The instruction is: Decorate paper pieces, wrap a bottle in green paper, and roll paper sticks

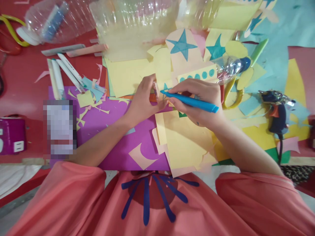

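fingers of my left hand are pinched almost shut on a small pinkish paper scrap, thumb and forefinger gripping it on edge over the seam where the purple sheet meets the yellow paper. my right hand has its fingers wrapped tight round a blue marker. the marker's long axis runs from its butt end at about 4 o'clock to its tip at about 10 o'clock, so the tip points straight at the scrap. from the right hand the scrap lies at 9 o'clock, just beside the tip. i cannot tell whether tip and scrap actually touch. both hands are close to the scrap, but the left has it in hand and the right only reaches it through the marker. the two hands sit nearly knuckle to knuckle. well apart on the red surface: white markers at 10 o'clock from the hands, a glue gun at 3 o'clock, a clear plastic bottle beyond
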{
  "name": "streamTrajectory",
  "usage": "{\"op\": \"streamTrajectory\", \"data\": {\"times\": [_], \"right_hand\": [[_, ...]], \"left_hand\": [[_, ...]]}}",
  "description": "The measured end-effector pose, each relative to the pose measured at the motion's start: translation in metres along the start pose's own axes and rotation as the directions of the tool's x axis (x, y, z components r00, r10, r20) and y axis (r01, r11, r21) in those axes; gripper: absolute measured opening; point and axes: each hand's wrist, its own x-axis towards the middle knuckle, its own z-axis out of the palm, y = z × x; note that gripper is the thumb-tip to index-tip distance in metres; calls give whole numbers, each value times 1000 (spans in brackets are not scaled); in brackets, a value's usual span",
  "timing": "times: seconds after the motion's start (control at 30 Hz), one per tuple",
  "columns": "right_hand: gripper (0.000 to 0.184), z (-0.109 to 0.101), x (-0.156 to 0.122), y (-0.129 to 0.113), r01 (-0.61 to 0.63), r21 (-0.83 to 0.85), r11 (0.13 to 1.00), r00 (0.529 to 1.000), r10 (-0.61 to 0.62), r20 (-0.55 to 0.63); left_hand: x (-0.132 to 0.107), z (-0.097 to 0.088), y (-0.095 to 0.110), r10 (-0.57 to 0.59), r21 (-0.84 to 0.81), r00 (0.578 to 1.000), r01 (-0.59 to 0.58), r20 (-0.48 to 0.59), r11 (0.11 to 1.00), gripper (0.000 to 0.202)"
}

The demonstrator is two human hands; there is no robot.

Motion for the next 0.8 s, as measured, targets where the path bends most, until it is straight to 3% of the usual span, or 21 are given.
{"op": "streamTrajectory", "data": {"times": [0.23, 0.4, 0.67, 0.8], "right_hand": [[6, 0, 1, 0, 70, -31, 997, 998, -70, -3], [7, 0, 1, 0, 19, -21, 1000, 1000, -18, 12], [6, 0, -1, 1, -43, 44, 998, 993, 47, -107], [8, -1, -1, 1, -39, 39, 998, 994, 43, -99]], "left_hand": [[-1, 0, 0, -3, -12, 1000, 3, 4, 1000, 47], [0, 0, 0, 14, 3, 1000, -14, -5, 1000, 45], [1, 1, -8, 79, 16, 996, -78, -50, 997, 52], [1, 4, -10, 74, 10, 996, -74, -51, 997, 51]]}}
